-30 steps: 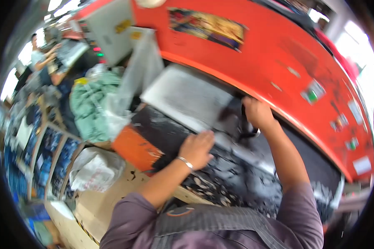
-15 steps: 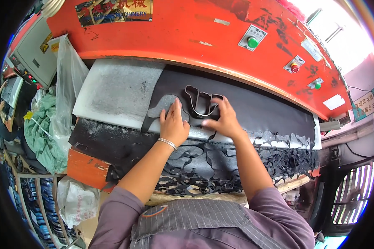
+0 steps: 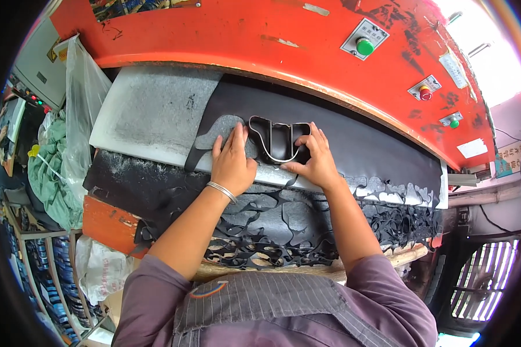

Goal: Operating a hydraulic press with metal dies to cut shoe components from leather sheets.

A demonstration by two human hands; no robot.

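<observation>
A metal cutting die (image 3: 271,139), an open-topped curved outline with crossbars, stands on a black sheet (image 3: 364,139) of material. My right hand (image 3: 317,162) grips its right end, thumb at the near side and fingers over the rim. Just left of the die, my left hand (image 3: 234,165) lies with fingers stretched out, fingertips at the edge of a cut-out hole (image 3: 218,133) in the sheet. Grey board surface shows through that hole. I cannot tell whether the left fingers touch the die.
A pale cutting board (image 3: 139,107) lies under the sheet, below a red machine beam (image 3: 243,43) with a green button (image 3: 364,47) and a red button (image 3: 425,93). Black offcut webbing (image 3: 387,214) hangs along the near edge. A clear plastic bag (image 3: 84,98) hangs at left.
The die has turned and shifted slightly left against the hole's edge. My right hand has closed onto its right end. The whole view has also shifted a little.
</observation>
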